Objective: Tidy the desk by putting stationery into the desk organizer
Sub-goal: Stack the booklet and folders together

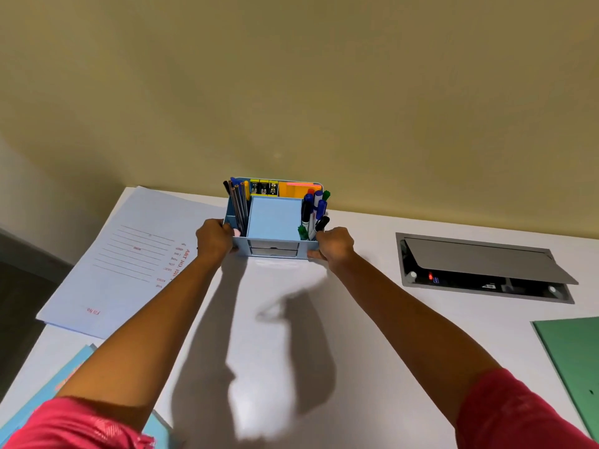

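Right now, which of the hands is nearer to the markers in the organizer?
The right hand. It grips the front right corner of the organizer, just beside the markers. The left hand grips the left side, by the pencils, the whole organizer away from the markers.

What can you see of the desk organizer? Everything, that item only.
The desk organizer is light blue, plastic-looking and upright at the far side of the white desk, near the wall. Its front has two small drawers, both shut. Pencils stand in the left compartment, markers in the right, a blue notepad in the middle, and clips and orange sticky notes along the back. The left hand grips its left front corner, the right hand its right.
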`<control>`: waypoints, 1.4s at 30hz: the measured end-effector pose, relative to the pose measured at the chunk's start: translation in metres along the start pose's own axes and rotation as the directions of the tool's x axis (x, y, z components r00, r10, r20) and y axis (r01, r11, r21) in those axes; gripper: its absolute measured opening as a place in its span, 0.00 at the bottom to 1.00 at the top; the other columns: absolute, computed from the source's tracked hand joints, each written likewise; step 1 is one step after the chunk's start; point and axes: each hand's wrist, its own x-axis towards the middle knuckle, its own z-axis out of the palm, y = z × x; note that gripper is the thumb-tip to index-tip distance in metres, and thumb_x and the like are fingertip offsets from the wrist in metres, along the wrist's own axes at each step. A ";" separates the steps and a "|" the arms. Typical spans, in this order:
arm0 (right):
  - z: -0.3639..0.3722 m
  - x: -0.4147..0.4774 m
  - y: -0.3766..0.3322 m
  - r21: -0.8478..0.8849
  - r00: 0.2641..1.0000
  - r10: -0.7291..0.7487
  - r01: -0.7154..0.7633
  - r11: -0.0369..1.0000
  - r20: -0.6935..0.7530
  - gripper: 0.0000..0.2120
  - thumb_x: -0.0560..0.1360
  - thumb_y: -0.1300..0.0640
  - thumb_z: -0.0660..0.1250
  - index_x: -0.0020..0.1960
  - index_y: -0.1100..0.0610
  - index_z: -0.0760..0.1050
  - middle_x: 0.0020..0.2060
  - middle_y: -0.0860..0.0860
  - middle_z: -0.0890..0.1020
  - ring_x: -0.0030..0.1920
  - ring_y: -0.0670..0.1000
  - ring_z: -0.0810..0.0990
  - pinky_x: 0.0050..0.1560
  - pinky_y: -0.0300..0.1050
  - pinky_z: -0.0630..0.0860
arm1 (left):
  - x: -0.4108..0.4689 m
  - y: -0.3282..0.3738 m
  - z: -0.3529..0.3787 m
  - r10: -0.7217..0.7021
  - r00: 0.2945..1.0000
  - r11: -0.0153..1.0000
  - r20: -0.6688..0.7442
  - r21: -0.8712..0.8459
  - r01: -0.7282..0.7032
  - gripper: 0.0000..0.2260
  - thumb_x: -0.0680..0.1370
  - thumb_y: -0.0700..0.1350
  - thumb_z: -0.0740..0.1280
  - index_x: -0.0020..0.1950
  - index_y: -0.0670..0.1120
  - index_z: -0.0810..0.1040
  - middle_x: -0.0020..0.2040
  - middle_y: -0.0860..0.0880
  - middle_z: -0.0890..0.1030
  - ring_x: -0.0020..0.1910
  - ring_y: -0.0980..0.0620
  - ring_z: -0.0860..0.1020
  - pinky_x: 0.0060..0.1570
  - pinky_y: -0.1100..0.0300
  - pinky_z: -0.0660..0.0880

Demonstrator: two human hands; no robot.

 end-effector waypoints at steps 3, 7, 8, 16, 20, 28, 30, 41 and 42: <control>0.008 0.005 -0.004 -0.024 1.000 0.000 0.000 1.000 0.003 0.11 0.74 0.58 0.68 0.50 0.65 0.72 0.52 0.61 0.82 0.50 0.61 0.82 0.47 0.46 0.77 | 0.011 -0.002 0.000 -0.002 1.000 1.000 0.006 0.009 0.002 0.11 0.80 0.37 0.58 0.55 0.32 0.77 0.55 0.33 0.77 0.51 0.31 0.78 0.48 0.40 0.78; 0.015 0.012 -0.004 -0.068 1.000 0.008 -0.008 0.998 -0.010 0.11 0.76 0.56 0.67 0.43 0.63 0.70 0.52 0.58 0.82 0.52 0.59 0.81 0.41 0.42 0.73 | 0.022 -0.008 0.000 -0.001 1.000 1.000 0.009 0.015 0.001 0.11 0.81 0.37 0.58 0.55 0.32 0.77 0.56 0.33 0.77 0.52 0.32 0.78 0.48 0.39 0.78; 0.016 0.015 -0.004 -0.061 1.000 0.010 -0.010 0.998 -0.010 0.11 0.75 0.56 0.67 0.42 0.63 0.70 0.52 0.59 0.82 0.52 0.60 0.81 0.45 0.45 0.75 | 0.024 -0.009 0.000 -0.003 1.000 1.000 0.007 0.020 0.003 0.11 0.81 0.37 0.58 0.55 0.32 0.77 0.56 0.33 0.77 0.52 0.32 0.78 0.48 0.39 0.78; 0.020 0.020 -0.006 -0.087 0.999 0.002 -0.005 0.996 -0.035 0.11 0.76 0.57 0.68 0.47 0.64 0.71 0.49 0.58 0.81 0.49 0.56 0.80 0.41 0.42 0.74 | 0.038 -0.011 0.001 0.008 1.000 0.995 -0.005 0.098 -0.008 0.12 0.81 0.40 0.58 0.56 0.34 0.77 0.55 0.33 0.78 0.52 0.33 0.78 0.47 0.41 0.79; 0.021 0.022 -0.002 0.055 0.999 0.047 -0.047 0.997 0.002 0.10 0.74 0.58 0.69 0.46 0.63 0.71 0.48 0.59 0.82 0.48 0.60 0.83 0.55 0.52 0.79 | 0.038 -0.013 0.001 0.017 1.000 0.987 -0.020 0.161 -0.014 0.14 0.81 0.42 0.57 0.57 0.35 0.78 0.54 0.34 0.79 0.52 0.34 0.78 0.48 0.43 0.79; -0.005 0.006 0.005 0.385 0.976 0.084 -0.157 0.910 0.199 0.13 0.71 0.63 0.72 0.54 0.64 0.76 0.46 0.56 0.79 0.45 0.51 0.80 0.36 0.38 0.78 | 0.010 -0.017 -0.002 0.093 0.994 0.987 -0.056 0.136 -0.085 0.19 0.82 0.50 0.56 0.67 0.40 0.70 0.64 0.38 0.75 0.62 0.38 0.73 0.49 0.54 0.68; -0.012 -0.004 0.009 0.333 0.986 0.031 -0.084 0.939 0.163 0.04 0.72 0.63 0.69 0.46 0.60 0.77 0.40 0.53 0.78 0.39 0.48 0.77 0.36 0.36 0.75 | -0.005 -0.019 -0.003 0.094 0.991 0.992 -0.093 0.090 -0.085 0.20 0.82 0.51 0.56 0.69 0.41 0.68 0.66 0.39 0.73 0.64 0.39 0.72 0.50 0.55 0.68; -0.031 -0.097 0.074 0.152 0.984 -0.165 0.154 0.976 0.063 0.14 0.69 0.61 0.70 0.55 0.55 0.80 0.52 0.50 0.82 0.53 0.52 0.80 0.58 0.48 0.77 | -0.117 -0.072 -0.004 0.133 0.980 0.987 -0.151 -0.070 -0.145 0.13 0.81 0.45 0.58 0.63 0.42 0.74 0.65 0.40 0.73 0.62 0.43 0.72 0.56 0.55 0.68; -0.031 -0.106 0.081 0.131 0.983 -0.173 0.164 0.978 0.062 0.14 0.69 0.62 0.70 0.54 0.54 0.81 0.51 0.49 0.82 0.53 0.51 0.80 0.57 0.47 0.78 | -0.130 -0.078 -0.004 0.143 0.979 0.986 -0.148 -0.071 -0.154 0.13 0.81 0.45 0.58 0.62 0.42 0.74 0.64 0.41 0.74 0.62 0.43 0.73 0.58 0.55 0.68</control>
